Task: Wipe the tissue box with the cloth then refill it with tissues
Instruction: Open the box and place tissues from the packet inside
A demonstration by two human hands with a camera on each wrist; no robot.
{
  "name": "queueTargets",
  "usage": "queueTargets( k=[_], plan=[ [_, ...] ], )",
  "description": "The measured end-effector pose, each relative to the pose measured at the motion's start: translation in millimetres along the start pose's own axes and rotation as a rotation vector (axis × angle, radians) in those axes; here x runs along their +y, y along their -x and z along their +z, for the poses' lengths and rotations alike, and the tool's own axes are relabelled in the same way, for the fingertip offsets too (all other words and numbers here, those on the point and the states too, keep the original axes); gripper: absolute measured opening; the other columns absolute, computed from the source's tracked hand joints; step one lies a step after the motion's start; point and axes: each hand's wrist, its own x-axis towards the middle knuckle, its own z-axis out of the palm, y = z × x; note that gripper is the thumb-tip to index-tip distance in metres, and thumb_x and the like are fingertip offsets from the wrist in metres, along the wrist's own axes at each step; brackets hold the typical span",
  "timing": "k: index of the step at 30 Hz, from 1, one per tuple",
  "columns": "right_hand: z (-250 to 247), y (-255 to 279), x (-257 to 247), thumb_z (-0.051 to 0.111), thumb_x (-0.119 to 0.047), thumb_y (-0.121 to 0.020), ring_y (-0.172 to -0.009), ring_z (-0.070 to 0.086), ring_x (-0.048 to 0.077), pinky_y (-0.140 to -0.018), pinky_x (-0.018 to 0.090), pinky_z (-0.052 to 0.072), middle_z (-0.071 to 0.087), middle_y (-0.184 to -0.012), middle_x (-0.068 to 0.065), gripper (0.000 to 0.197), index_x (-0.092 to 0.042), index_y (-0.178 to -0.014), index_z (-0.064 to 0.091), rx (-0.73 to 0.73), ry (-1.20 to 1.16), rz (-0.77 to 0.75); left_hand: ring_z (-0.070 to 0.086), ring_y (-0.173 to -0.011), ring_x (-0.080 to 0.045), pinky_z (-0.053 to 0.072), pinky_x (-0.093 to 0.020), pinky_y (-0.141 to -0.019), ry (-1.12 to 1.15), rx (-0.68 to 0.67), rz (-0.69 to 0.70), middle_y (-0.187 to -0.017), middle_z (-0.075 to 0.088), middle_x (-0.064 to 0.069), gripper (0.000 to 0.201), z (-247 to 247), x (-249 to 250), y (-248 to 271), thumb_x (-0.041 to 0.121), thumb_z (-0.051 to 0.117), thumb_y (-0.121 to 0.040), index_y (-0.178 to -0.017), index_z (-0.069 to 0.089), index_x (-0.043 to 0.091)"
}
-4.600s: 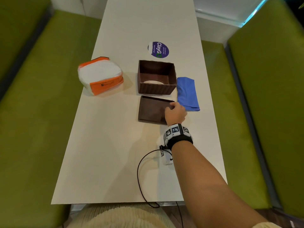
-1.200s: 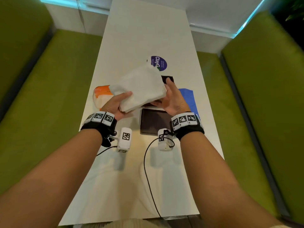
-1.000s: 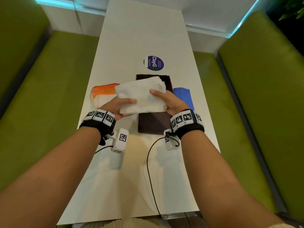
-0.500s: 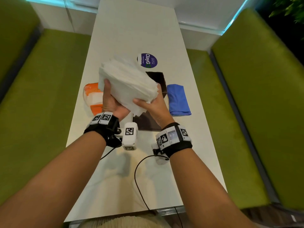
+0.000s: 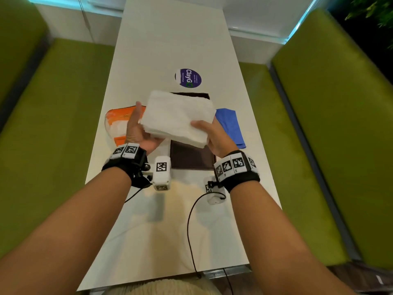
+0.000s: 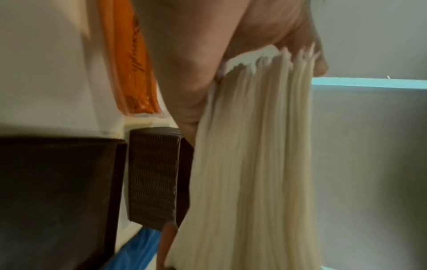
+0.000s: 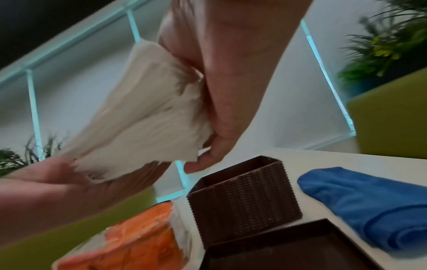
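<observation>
Both my hands hold a thick stack of white tissues (image 5: 177, 119) in the air over the table. My left hand (image 5: 139, 129) grips its left edge and my right hand (image 5: 209, 135) pinches its near right corner. The right wrist view shows the tissues (image 7: 143, 118) hovering above and to the left of the brown ribbed tissue box (image 7: 242, 201), whose top is open. From the head camera only the far rim of the box (image 5: 191, 94) shows behind the stack. The flat brown lid (image 5: 191, 156) lies just in front of it. The folded blue cloth (image 5: 230, 126) rests to the right of the box.
An orange and white tissue pack (image 5: 118, 124) lies left of the box, partly behind my left hand. A round purple sticker (image 5: 188, 78) sits farther back on the white table (image 5: 170, 39). Green benches (image 5: 53, 124) run along both sides. A cable (image 5: 189, 231) trails off the near edge.
The tissue stack was raised and tilted up to the left; it has since come down and levelled out over the box. Both hands keep their hold on it.
</observation>
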Motion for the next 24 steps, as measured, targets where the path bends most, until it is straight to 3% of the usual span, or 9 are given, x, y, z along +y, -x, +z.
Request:
queueTargets(
  k=[3, 6, 8, 11, 13, 16, 19, 21, 24],
  plan=[
    [-8.9, -16.5, -0.4, 0.060, -0.006, -0.088, -0.117, 0.056, 0.025, -0.087, 0.027, 0.051, 0.050, -0.139, 0.012, 0.057, -0.010, -0.139, 0.034, 0.062, 0.192, 0.114, 0.069, -0.105, -0.030, 0.058, -0.047, -0.083, -0.216, 0.171, -0.119, -0.120, 0.069, -0.012, 0.081, 8.4, 0.9, -10.7, 0.028, 0.092, -0.051, -0.123, 0.060, 0.011],
    [-23.6, -30.1, -13.1, 0.061, -0.018, -0.089, -0.104, 0.060, 0.020, -0.077, 0.031, 0.054, 0.058, -0.125, 0.003, 0.054, -0.019, -0.137, 0.037, 0.034, 0.284, 0.280, 0.070, -0.095, -0.025, 0.057, -0.037, -0.078, -0.385, 0.280, -0.158, -0.109, 0.072, -0.009, 0.036, 21.9, 4.1, -26.7, 0.031, 0.069, -0.084, -0.113, 0.064, 0.011],
    [-36.5, -41.5, -26.5, 0.061, -0.019, -0.088, -0.100, 0.060, 0.021, -0.079, 0.039, 0.054, 0.060, -0.115, 0.003, 0.048, -0.021, -0.131, 0.041, 0.015, 0.301, 0.344, 0.068, -0.089, -0.023, 0.056, -0.033, -0.078, -0.474, 0.297, -0.173, -0.100, 0.071, -0.007, 0.020, 26.9, 8.6, -38.1, 0.029, 0.061, -0.089, -0.102, 0.064, 0.013],
    [-46.9, -63.7, -40.2, 0.066, -0.020, -0.076, -0.101, 0.064, 0.026, -0.078, 0.038, 0.057, 0.060, -0.126, 0.011, 0.063, -0.013, -0.133, 0.043, 0.107, 0.335, 0.293, 0.064, -0.079, -0.020, 0.056, -0.024, -0.057, -0.636, 0.348, -0.148, -0.094, 0.066, -0.006, 0.006, 36.7, 11.5, -57.9, 0.015, 0.055, -0.093, -0.098, 0.060, 0.013],
    [-48.8, -76.2, -45.6, 0.063, -0.017, -0.076, -0.103, 0.064, 0.027, -0.073, 0.034, 0.058, 0.059, -0.129, 0.013, 0.065, -0.010, -0.137, 0.040, 0.162, 0.345, 0.226, 0.065, -0.093, -0.022, 0.059, -0.033, -0.073, -0.769, 0.364, -0.047, -0.112, 0.065, -0.009, 0.025, 42.5, 12.3, -74.7, 0.008, 0.054, -0.093, -0.118, 0.055, 0.009],
    [-46.1, -87.5, -48.5, 0.061, -0.012, -0.081, -0.118, 0.056, 0.029, -0.094, 0.040, 0.052, 0.052, -0.136, 0.014, 0.065, -0.009, -0.141, 0.034, 0.243, 0.446, 0.168, 0.060, -0.116, -0.028, 0.050, -0.045, -0.100, -0.963, 0.445, 0.073, -0.134, 0.055, -0.013, 0.059, 48.6, 9.7, -94.4, 0.012, 0.059, -0.089, -0.143, 0.035, 0.008],
    [-40.6, -96.2, -37.9, 0.056, -0.006, -0.088, -0.126, 0.050, 0.027, -0.109, 0.038, 0.041, 0.049, -0.139, 0.013, 0.058, -0.006, -0.141, 0.031, 0.315, 0.598, 0.111, 0.055, -0.122, -0.026, 0.045, -0.032, -0.103, -1.140, 0.495, 0.124, -0.134, 0.054, -0.011, 0.051, 51.9, 4.3, -107.4, 0.010, 0.053, -0.093, -0.141, 0.036, 0.005],
    [-38.1, -101.0, -27.6, 0.054, -0.006, -0.090, -0.127, 0.050, 0.028, -0.108, 0.034, 0.040, 0.050, -0.139, 0.014, 0.057, -0.005, -0.142, 0.030, 0.323, 0.662, 0.101, 0.051, -0.127, -0.026, 0.041, -0.030, -0.102, -1.223, 0.499, 0.100, -0.136, 0.052, -0.011, 0.051, 52.5, 1.8, -112.2, 0.006, 0.047, -0.095, -0.143, 0.033, 0.004],
    [-36.4, -107.1, -16.6, 0.049, -0.007, -0.093, -0.127, 0.049, 0.030, -0.104, 0.033, 0.038, 0.051, -0.138, 0.014, 0.056, -0.007, -0.144, 0.026, 0.326, 0.718, 0.115, 0.044, -0.133, -0.031, 0.036, -0.032, -0.106, -1.331, 0.500, 0.037, -0.145, 0.043, -0.016, 0.060, 52.3, -1.6, -116.1, 0.001, 0.039, -0.097, -0.150, 0.014, 0.006]
  ],
)
